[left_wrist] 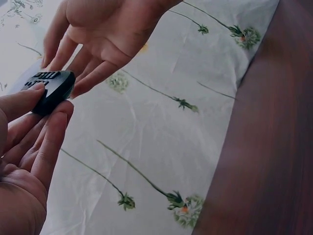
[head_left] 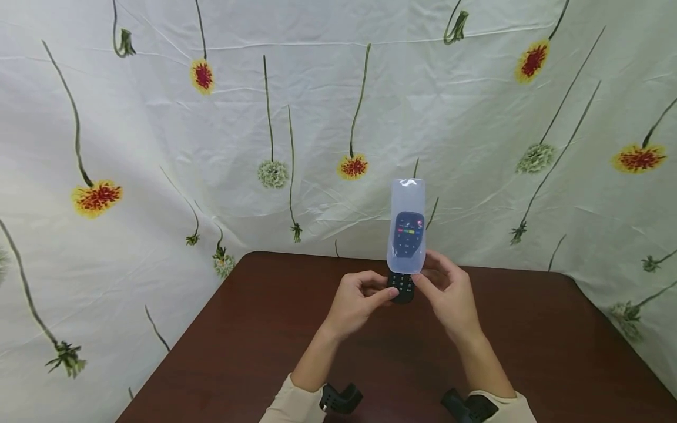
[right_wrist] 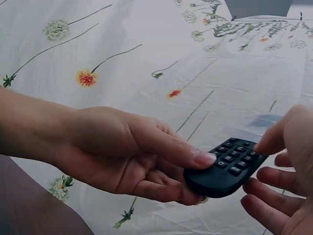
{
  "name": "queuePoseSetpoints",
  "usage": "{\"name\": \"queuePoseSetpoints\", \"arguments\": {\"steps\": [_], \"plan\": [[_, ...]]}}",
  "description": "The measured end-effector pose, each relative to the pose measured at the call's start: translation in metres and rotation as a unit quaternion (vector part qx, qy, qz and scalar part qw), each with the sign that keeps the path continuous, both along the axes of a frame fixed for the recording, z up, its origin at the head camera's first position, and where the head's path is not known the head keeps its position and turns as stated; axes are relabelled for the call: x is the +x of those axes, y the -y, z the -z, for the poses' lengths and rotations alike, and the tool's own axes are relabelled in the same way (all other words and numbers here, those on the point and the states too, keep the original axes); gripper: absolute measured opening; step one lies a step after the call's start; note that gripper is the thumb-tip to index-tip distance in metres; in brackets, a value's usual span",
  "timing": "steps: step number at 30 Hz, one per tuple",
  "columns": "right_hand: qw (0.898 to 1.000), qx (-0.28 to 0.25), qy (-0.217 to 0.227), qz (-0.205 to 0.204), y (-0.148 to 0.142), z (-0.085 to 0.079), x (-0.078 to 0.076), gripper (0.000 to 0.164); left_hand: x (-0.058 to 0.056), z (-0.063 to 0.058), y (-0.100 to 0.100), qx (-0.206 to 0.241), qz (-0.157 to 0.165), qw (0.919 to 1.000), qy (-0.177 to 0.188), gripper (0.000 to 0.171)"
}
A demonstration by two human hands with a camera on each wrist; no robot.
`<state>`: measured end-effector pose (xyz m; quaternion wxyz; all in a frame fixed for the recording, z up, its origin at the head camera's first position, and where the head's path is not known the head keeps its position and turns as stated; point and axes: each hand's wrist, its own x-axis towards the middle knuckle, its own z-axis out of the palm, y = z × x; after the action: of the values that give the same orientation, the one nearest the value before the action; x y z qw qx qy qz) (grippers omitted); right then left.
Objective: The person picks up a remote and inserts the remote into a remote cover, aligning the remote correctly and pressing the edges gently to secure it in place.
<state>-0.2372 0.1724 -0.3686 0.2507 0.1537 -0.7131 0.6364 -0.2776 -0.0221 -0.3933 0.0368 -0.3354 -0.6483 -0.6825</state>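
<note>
A black remote control [head_left: 402, 289] is held upright above the table, its upper part inside a translucent plastic sleeve [head_left: 408, 197]. Coloured buttons show through the plastic, while the lower number keys stick out below it. My left hand [head_left: 355, 302] pinches the bare lower end, thumb on the keys and fingers beneath, as the right wrist view also shows. At the sleeve's lower right edge, my right hand [head_left: 448, 294] pinches the plastic between thumb and fingers. In the left wrist view the remote [left_wrist: 56, 90] hides most of the sleeve.
A dark reddish-brown table [head_left: 254, 329] lies under both forearms. Behind it hangs a white cloth [head_left: 317, 223] printed with flowers. Each wrist carries a black camera mount, the left one [head_left: 341, 399] and the right one [head_left: 468, 406]. A grey panel [right_wrist: 259, 9] appears at the top of the right wrist view.
</note>
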Motion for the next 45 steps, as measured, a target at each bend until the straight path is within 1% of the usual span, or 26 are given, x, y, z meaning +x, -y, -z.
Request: {"name": "queuePoseSetpoints", "arguments": {"steps": [3, 5, 9, 13, 21, 26, 33, 38, 45], "plan": [[0.999, -0.031, -0.018, -0.02, -0.005, -0.003, 0.001, 0.044, 0.0, 0.0, 0.0, -0.01, -0.002, 0.9999, -0.004, 0.014], [0.998, -0.05, -0.026, -0.021, -0.006, -0.006, 0.003, 0.04, 0.0, 0.0, -0.001, -0.018, -0.002, 0.9998, -0.006, 0.014], [0.997, -0.066, -0.033, 0.008, -0.009, -0.01, 0.004, 0.028, 0.0, 0.001, -0.002, -0.046, -0.014, 0.9986, -0.021, 0.013], [0.996, -0.067, -0.033, 0.045, -0.011, -0.012, 0.003, 0.026, 0.001, 0.001, -0.002, -0.069, -0.027, 0.9966, -0.036, 0.013], [0.99, -0.083, -0.046, 0.109, -0.015, -0.015, 0.004, 0.015, 0.001, 0.001, -0.003, -0.092, -0.01, 0.9947, -0.045, 0.014], [0.986, -0.087, -0.05, 0.134, -0.014, -0.016, 0.006, 0.012, 0.0, 0.002, -0.005, -0.089, -0.011, 0.9947, -0.05, 0.015], [0.985, -0.096, -0.047, 0.132, -0.009, -0.015, 0.005, 0.015, 0.002, 0.001, -0.004, -0.078, -0.021, 0.996, -0.04, 0.016], [0.987, -0.086, -0.044, 0.128, -0.006, -0.014, 0.005, 0.013, 0.004, 0.002, -0.004, -0.062, -0.01, 0.9978, -0.024, 0.016], [0.987, -0.069, -0.044, 0.137, -0.005, -0.01, 0.004, 0.012, 0.004, 0.004, -0.004, -0.041, 0.006, 0.9992, -0.003, 0.016]]}}
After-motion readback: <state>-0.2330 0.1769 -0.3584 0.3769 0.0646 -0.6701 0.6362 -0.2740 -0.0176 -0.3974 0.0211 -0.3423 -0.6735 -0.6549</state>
